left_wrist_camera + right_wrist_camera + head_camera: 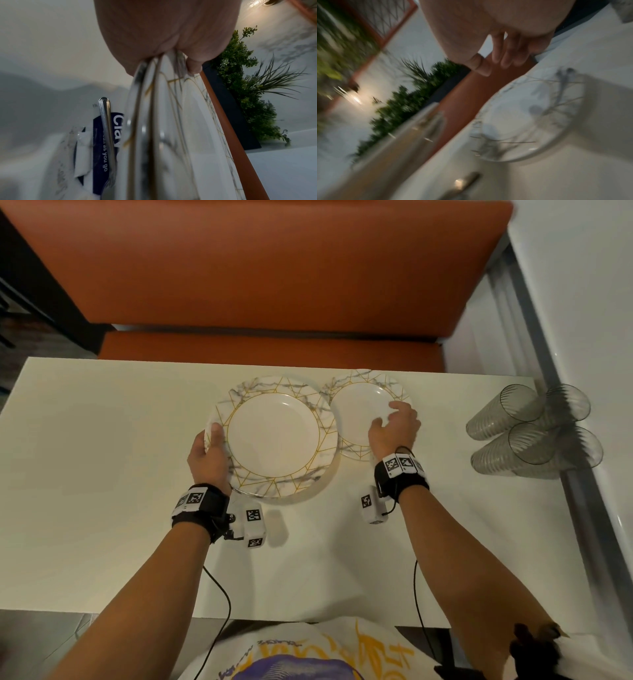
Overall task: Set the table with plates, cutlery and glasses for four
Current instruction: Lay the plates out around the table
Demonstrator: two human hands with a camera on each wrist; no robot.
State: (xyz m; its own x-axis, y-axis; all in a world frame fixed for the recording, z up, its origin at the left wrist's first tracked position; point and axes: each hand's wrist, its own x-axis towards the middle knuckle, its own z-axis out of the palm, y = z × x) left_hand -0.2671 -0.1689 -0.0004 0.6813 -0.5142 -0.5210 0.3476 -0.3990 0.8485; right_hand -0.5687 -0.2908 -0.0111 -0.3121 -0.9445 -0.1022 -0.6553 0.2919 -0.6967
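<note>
Toward the far edge of the white surface, two marble-and-gold patterned plate groups sit side by side, their rims overlapping slightly. On the left is a stack of plates; the left wrist view shows several rims layered together. The left hand grips this stack at its near-left rim, thumb on top and fingers curled underneath. Just to the right lies a single plate, flat on the surface. The right hand hovers over its near-right part with fingers loosely spread and relaxed, grasping nothing; the right wrist view, though blurred, shows the fingers clear of the plate below.

Well apart at the right edge of the surface are four clear ribbed glasses, lying on their sides in a cluster, mouths turned toward the far right.

From the left wrist view, a metal piece of cutlery lies on a dark blue printed packet beside the stack. An orange bench runs along the far side of the surface, and green plants stand behind it
</note>
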